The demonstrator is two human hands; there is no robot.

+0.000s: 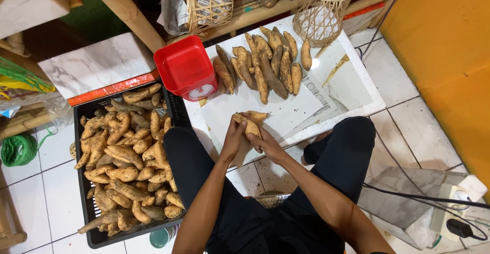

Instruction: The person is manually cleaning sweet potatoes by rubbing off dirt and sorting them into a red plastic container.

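Both hands on one sweet potato (pixel 251 126), held just above the white paper sheets (pixel 286 112), frame centre. Left hand (pixel 234 137) fingers wrapped around its left flank, clamped on it. Right hand (pixel 266 143) grips from the lower right, fingers curled against the tuber; exact fingertip contact hidden behind it. A second sweet potato (pixel 255 115) sits touching the held one at 12 o'clock; can't tell whether the fingers also catch it.

Outward:
- 12 o'clock: row of sorted sweet potatoes (pixel 263 62) lying side by side on the paper, well apart from the hands.
- 11 o'clock: red kitchen scale (pixel 186 66), dial facing the camera, on the edge of the low white table (pixel 357 88).
- 9 o'clock: black plastic crate (pixel 81 112) on the floor, heaped with sweet potatoes, just beside the person's left knee.
- 12–1 o'clock, far: two woven wicker baskets (pixel 208 1), one lying on the table's far corner.
- 4 o'clock: white power strip (pixel 459 195) with black cable on the tiled floor.
- 9 o'clock, far: ball of green twine (pixel 18 149).
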